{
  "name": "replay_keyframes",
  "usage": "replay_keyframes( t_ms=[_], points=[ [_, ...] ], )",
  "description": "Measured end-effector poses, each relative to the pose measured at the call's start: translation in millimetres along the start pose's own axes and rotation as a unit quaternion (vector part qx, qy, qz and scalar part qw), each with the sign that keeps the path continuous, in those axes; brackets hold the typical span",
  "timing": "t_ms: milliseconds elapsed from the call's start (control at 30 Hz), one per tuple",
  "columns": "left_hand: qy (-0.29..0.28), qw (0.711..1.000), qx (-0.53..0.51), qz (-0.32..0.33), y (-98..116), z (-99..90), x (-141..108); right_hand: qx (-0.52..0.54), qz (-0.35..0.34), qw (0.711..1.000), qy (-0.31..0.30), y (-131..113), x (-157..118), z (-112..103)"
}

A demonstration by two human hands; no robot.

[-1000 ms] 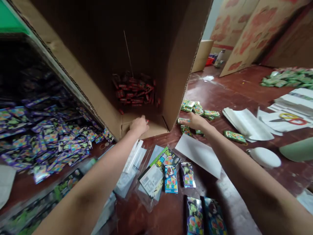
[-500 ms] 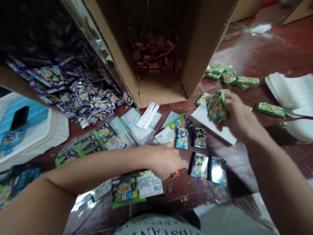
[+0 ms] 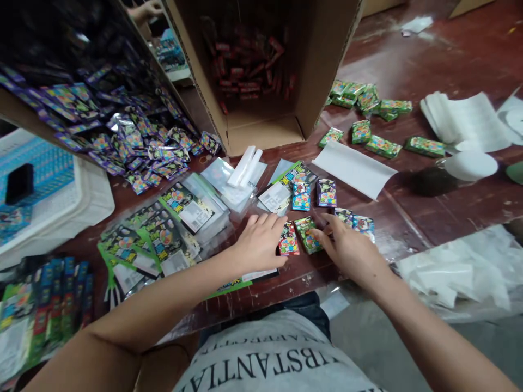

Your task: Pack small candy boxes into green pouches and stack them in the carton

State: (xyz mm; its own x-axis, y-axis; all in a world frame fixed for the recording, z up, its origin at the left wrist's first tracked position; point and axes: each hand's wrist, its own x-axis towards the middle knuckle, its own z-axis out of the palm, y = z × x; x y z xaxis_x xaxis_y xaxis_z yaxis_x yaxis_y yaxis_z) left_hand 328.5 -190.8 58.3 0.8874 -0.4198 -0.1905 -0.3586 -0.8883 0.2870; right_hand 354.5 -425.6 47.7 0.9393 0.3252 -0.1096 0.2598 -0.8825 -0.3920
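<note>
My left hand (image 3: 261,243) rests with spread fingers beside a red packet (image 3: 289,239), its thumb side next to the packet's left edge. A green packet (image 3: 308,235) lies just right of the red one, and my right hand (image 3: 352,247) touches its right side with thumb and fingers apart. Above them lie a blue packet (image 3: 301,195) and a purple packet (image 3: 326,193). Two more packets (image 3: 363,226) are partly covered by my right hand. Under my left hand and forearm, a printed green-and-black card (image 3: 261,276) is mostly hidden.
Purple packets (image 3: 134,136) spill from a box at left; red packets (image 3: 249,68) fill an upright carton (image 3: 265,133). Green packets (image 3: 382,146), a white strip (image 3: 353,167) and a white-lidded jar (image 3: 469,165) are at right. Clear sleeves (image 3: 200,190) and a white basket (image 3: 92,190) lie left.
My right hand has come down and left from the green packets and let go of the green packet, now beside the red one. My left hand has opened beside the red packet. The view has shifted.
</note>
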Motion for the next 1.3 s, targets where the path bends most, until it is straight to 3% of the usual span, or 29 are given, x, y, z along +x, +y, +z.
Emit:
replay_keyframes(
  t_ms=[100, 200, 267, 400, 567, 667, 767, 900, 1100, 1200, 1300],
  points=[
    [-0.002, 1.0, -0.01, 0.028, -4, -0.4, -9, -0.074, -0.134, 0.988, -0.006, 15, 5, -17],
    [0.004, 0.999, -0.021, 0.023, -6, -0.2, -14, -0.079, -0.317, 0.943, -0.062, 23, 20, -21],
    [0.004, 0.999, -0.03, 0.012, -6, 2.2, -14, -0.078, -0.363, 0.925, -0.085, 21, 32, -16],
    [0.009, 0.999, -0.044, -0.003, -4, 10.0, -11, -0.039, -0.371, 0.923, -0.096, 10, 45, 3],
    [0.026, 0.996, -0.083, -0.037, -3, 10.4, -19, 0.006, -0.367, 0.926, -0.089, 3, 37, 25],
    [0.028, 0.994, -0.093, -0.055, -10, 0.2, -47, 0.058, -0.365, 0.925, -0.086, 2, 27, 21],
    [0.004, 0.995, -0.073, -0.064, -21, -5.8, -86, 0.107, -0.375, 0.911, -0.133, 0, 21, 9],
    [-0.043, 0.994, -0.067, -0.071, -32, 4.6, -117, 0.102, -0.408, 0.886, -0.197, -10, 20, 9],
    [-0.017, 0.991, -0.113, -0.073, -35, 18.2, -115, 0.087, -0.418, 0.891, -0.156, -25, 30, 32],
    [-0.016, 0.989, -0.128, -0.069, -35, 14.6, -116, 0.091, -0.419, 0.891, -0.152, -25, 34, 29],
    [-0.006, 0.987, -0.14, -0.081, -34, 11.4, -118, 0.08, -0.388, 0.91, -0.121, -25, 34, 19]
  ],
)
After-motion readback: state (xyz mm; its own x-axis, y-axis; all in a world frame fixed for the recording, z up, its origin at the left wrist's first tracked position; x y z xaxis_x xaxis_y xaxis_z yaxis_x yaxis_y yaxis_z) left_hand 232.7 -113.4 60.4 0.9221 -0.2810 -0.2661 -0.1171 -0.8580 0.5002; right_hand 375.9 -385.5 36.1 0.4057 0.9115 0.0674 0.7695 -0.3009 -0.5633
